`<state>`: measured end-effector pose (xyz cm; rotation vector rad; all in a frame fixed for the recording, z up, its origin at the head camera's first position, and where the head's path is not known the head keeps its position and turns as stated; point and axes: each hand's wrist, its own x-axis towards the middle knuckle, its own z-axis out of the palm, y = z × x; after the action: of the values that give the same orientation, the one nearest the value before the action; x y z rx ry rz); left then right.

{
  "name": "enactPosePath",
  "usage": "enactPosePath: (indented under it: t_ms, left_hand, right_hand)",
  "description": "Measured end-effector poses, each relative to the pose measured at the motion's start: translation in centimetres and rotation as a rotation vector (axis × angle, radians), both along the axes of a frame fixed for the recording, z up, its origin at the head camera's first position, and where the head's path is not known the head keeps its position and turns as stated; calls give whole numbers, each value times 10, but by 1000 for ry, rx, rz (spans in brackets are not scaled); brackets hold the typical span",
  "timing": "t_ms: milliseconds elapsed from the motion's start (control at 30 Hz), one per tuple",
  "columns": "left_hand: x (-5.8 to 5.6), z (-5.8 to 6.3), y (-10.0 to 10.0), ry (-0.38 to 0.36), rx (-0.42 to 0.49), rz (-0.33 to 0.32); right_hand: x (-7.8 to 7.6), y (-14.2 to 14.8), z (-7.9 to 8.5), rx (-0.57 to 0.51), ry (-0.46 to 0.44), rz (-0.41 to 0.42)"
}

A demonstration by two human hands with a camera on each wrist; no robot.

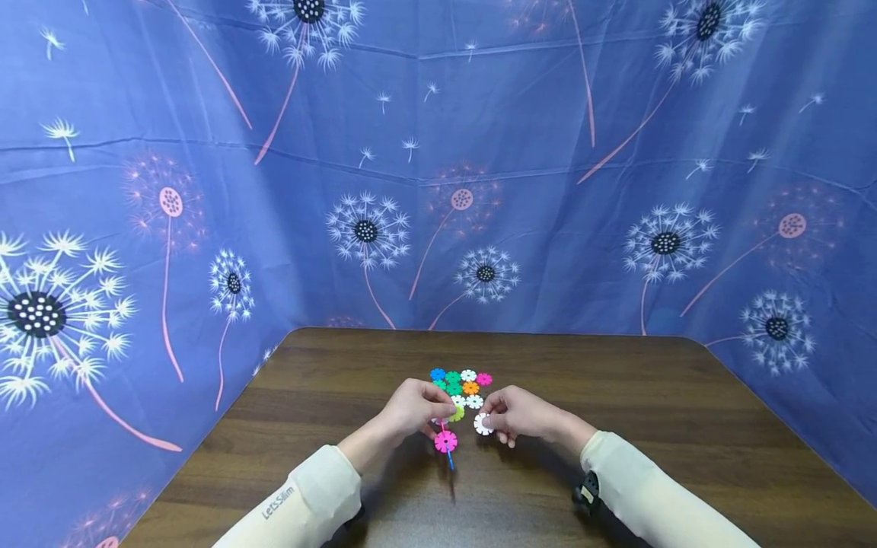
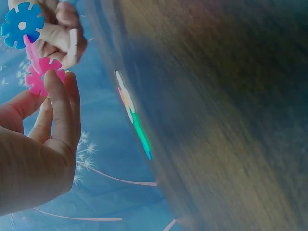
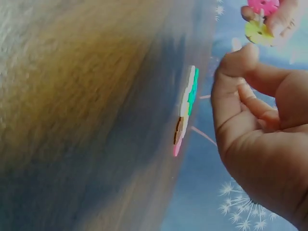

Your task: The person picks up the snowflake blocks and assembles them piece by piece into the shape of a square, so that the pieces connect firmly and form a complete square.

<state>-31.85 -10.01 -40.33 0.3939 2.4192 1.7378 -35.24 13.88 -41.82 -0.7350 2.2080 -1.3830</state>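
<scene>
Backdrop cloth point(image 1: 438, 114) — blue, dandelion print, hung behind the table point(image 1: 308, 373), which is dark wood-grain. Two pale sleeves point(image 1: 322, 487), one to each arm.

Left hand point(image 1: 414, 407): pinches a linked chain of notched discs. Right hand point(image 1: 524, 415): grasps one white disc point(image 1: 483, 424) between thumb and fingers.

Loose discs point(image 1: 454, 388): a flat group on the table just beyond the hands, in blue, green, white, pink and orange.

Chain: yellow-green disc point(image 1: 457, 413) at the left fingertips, bright pink disc point(image 1: 446, 441) below, blue disc point(image 2: 12, 26) at the lower end. White disc: between the hands, near the chain, apart from it.

Hazards, by judgement: a press with misaligned slots could bend or unseat a link; a light fingertip hold could drop the white disc.

Containers: none visible — the loose discs lie directly on the wood.
</scene>
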Motion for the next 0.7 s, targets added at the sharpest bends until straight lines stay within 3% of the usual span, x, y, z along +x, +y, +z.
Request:
enactPosePath:
  t_ms: [267, 567, 700]
  left_hand:
    - [-2, -2, 4, 14, 32, -22]
    - [-2, -2, 8, 29, 70, -46]
    - [-1, -2, 8, 43, 77, -46]
  right_hand:
    - [-4, 1, 1, -142, -78, -14]
    - [-2, -1, 0, -207, -116, 3]
    - [0, -2, 1, -243, -176, -4]
